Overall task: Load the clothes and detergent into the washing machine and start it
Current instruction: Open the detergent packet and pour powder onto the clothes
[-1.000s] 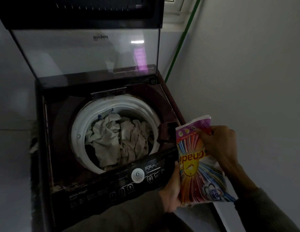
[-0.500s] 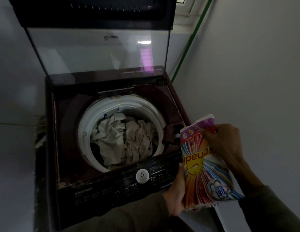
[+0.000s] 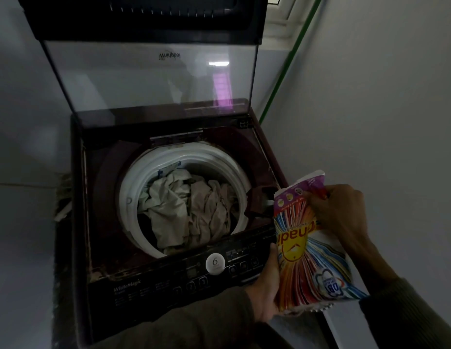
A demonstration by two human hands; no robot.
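Observation:
A dark top-loading washing machine stands with its glass lid raised. Crumpled pale clothes lie in the white-rimmed drum. To the right of the machine I hold a colourful detergent packet upright. My left hand grips its lower left edge. My right hand pinches the packet's torn top edge, fingers at the opening. The control panel with a round white dial lies along the machine's front edge.
White walls close in on the left and right. A green pipe runs up the corner behind the machine. A small open compartment sits at the drum's right side, just beside the packet.
The view has shifted so the machine sits further right in frame. Both hands keep their hold on the packet; it has stayed beside the machine's right edge.

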